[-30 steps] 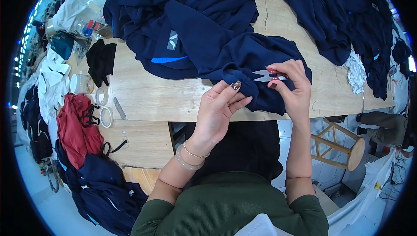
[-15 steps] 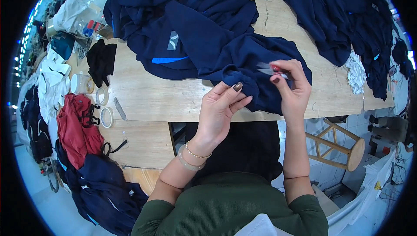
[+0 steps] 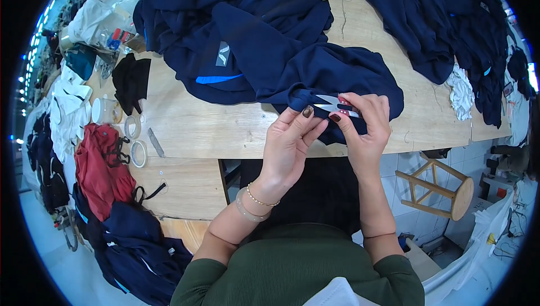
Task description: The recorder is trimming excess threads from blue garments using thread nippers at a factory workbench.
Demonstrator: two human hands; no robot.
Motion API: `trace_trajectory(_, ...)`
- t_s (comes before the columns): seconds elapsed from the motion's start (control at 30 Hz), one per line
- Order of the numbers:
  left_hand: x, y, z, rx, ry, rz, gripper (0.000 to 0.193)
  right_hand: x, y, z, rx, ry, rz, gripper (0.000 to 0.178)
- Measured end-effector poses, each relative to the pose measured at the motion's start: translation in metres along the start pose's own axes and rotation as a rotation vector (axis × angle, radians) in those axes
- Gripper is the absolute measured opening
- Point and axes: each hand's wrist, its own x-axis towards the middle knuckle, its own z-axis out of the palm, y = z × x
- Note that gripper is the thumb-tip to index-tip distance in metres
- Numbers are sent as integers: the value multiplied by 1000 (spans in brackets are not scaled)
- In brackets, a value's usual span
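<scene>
My left hand (image 3: 289, 140) pinches an edge of a navy garment (image 3: 343, 69) near the table's front edge. Opposite it, my right hand (image 3: 365, 131) grips a pair of small thread snips (image 3: 332, 105) with red on the handle. Their blades are spread and point left, with the tips at the fabric by my left fingertips. Whether a thread lies between the blades is too small to tell. The garment spreads away from me and joins a heap of navy cloth, where a grey patch (image 3: 223, 54) and a bright blue strip (image 3: 219, 79) show.
More navy garments (image 3: 416, 19) hang over the far right of the wooden table (image 3: 214, 126). To the left are tape rolls (image 3: 138, 153), a black cloth (image 3: 132, 81) and a red garment (image 3: 104, 168). A wooden stool (image 3: 436, 185) stands at the lower right, beyond the table edge.
My right hand has moved left and slightly down, bringing the snips up to the fabric at my left fingertips. The left hand stays nearly in place, still pinching the garment.
</scene>
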Motion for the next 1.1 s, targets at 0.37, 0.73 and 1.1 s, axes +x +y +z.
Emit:
trace_trajectory(0.37, 1, -1, 1, 15, -7, 6, 21, -1, 4, -1, 39, 32, 15, 23)
trace_trajectory(0.73, 2, -5, -3, 23, -12, 10, 19, 3, 0, -3, -2, 4, 0, 25)
trace_trajectory(1.1, 1, -7, -1, 75, -53, 67, 21, 2, 3, -5, 8, 3, 22, 24)
